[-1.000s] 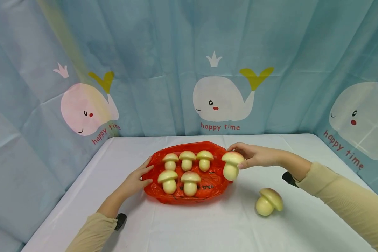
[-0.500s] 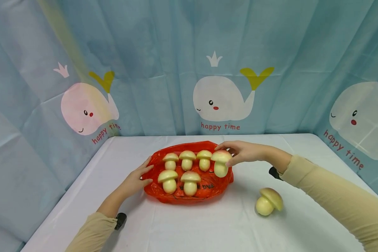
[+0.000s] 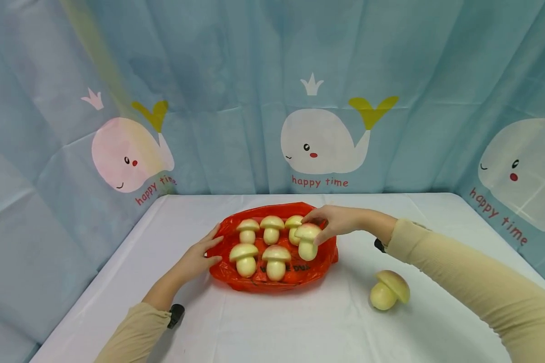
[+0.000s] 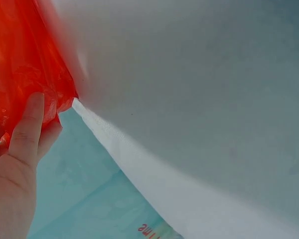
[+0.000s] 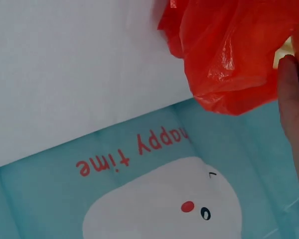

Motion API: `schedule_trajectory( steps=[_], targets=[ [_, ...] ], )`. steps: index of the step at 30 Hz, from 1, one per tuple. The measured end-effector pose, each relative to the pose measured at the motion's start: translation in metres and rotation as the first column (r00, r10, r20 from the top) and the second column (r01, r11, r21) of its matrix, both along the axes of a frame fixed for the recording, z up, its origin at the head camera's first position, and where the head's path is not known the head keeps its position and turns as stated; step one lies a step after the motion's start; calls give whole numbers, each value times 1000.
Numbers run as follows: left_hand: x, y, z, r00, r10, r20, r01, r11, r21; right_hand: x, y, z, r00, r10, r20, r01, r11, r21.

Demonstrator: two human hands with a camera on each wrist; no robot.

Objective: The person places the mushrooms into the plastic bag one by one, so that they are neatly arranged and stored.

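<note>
An open red plastic bag (image 3: 254, 286) lies spread on the white table, with several pale, pink-tinged mushrooms (image 3: 276, 263) standing inside in two rows. My left hand (image 3: 194, 259) grips the bag's left edge; in the left wrist view its fingers (image 4: 30, 122) lie against the crinkled plastic. Over the right part of the bag, my right hand (image 3: 338, 222) holds another mushroom (image 3: 307, 243) between thumb and fingers, stem down. This one partly covers a mushroom (image 3: 293, 222) in the back row. In the right wrist view, the bag hides most of what the hand holds.
One more mushroom (image 3: 389, 290) lies tilted on the table to the right of the bag. The white table (image 3: 345, 338) ends at a blue curtain (image 3: 236, 151) printed with whales. Each wrist carries a small black device (image 3: 176, 316).
My right hand has carried its mushroom leftward from beside the bag's right edge to above its inside, then lower and nearer. The left hand stays at the bag's edge.
</note>
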State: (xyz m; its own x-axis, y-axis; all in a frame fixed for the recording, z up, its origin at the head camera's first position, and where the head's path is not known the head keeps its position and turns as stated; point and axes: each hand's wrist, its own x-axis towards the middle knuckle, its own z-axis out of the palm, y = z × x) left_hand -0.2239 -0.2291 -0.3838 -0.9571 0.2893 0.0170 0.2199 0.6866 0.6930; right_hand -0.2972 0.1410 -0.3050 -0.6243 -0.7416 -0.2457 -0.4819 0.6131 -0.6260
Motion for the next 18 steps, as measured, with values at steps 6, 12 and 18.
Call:
schedule_trajectory(
  steps=[6, 12, 18],
  targets=[
    [-1, 0, -1, 1000, -3, -1, 3, 1000, -6, -2, -9, -7, 1000, -1, 12, 1, 999, 39],
    [-2, 0, -3, 1000, -1, 1, 1, 1000, -10, -1, -18, -12, 1000, 9, -22, -6, 991, 132],
    [-1, 1, -1, 1000, 9, 9, -8, 1000, -10, 1, -23, -17, 999, 15, -30, -9, 983, 184]
  ],
)
